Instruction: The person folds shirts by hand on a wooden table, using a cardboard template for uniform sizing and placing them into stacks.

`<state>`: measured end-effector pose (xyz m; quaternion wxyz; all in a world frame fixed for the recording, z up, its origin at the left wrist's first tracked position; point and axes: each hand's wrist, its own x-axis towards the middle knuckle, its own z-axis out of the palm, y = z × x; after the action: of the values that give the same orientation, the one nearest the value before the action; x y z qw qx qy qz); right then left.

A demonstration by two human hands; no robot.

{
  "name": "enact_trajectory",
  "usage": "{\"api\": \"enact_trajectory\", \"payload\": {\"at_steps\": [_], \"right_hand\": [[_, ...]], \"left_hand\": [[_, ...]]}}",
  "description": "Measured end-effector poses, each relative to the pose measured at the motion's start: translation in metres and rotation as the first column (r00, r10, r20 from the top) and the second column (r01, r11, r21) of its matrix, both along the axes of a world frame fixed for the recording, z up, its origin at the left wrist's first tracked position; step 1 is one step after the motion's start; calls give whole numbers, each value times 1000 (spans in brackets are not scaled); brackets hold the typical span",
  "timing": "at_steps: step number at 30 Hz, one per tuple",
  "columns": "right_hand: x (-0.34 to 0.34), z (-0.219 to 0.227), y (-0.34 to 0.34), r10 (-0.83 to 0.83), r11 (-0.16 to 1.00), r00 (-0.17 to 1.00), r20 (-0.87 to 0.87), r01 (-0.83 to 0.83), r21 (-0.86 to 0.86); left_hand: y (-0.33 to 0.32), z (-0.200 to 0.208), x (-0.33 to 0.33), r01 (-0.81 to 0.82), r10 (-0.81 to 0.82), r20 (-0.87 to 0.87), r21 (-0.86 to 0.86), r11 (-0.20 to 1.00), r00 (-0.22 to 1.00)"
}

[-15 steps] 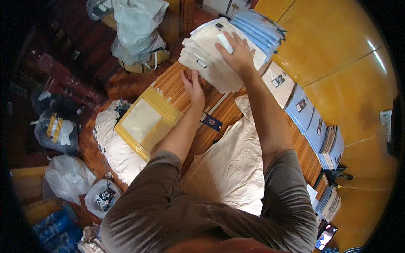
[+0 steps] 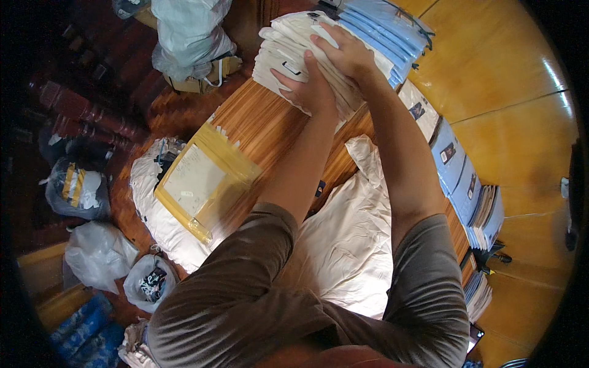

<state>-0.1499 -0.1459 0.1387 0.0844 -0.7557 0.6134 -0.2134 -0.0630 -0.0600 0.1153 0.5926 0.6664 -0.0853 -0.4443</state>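
My right hand [image 2: 348, 56] lies over the top of a stack of folded cream garments [image 2: 288, 38] at the far end of the wooden table, its fingers apart. A small white card [image 2: 326, 35] shows between its thumb and forefinger; whether it is gripped I cannot tell. Against the near side of the same stack rests my left hand [image 2: 314, 92], thumb and forefinger spread around a dark-edged tag [image 2: 291, 67]. Its other fingers are partly hidden. Close to me a loose cream garment [image 2: 350, 233] lies crumpled on the table, partly behind my arms.
Folded blue garments [image 2: 383, 38] are piled right behind the cream stack. A row of tagged blue garments [image 2: 451, 156] runs along the right edge. Left of my arms sits a yellow-taped package [image 2: 242, 165] beside a cream bundle [image 2: 147, 196]. Plastic bags [image 2: 101, 254] stand on the floor.
My left hand has moved up and right from beside the stack onto its near side. My right hand stays on top. My left forearm now covers most of the dark hang tag on the table.
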Motion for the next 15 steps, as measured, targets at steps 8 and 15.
{"api": "enact_trajectory", "payload": {"at_steps": [8,15], "right_hand": [[0,13,10,54,998,998,19,-54,-32],[-10,14,11,81,996,995,63,-78,-35]], "left_hand": [[1,-97,26,-180,-49,-420,-489,854,906],[1,-90,68,314,-413,-485,-275,909,770]]}}
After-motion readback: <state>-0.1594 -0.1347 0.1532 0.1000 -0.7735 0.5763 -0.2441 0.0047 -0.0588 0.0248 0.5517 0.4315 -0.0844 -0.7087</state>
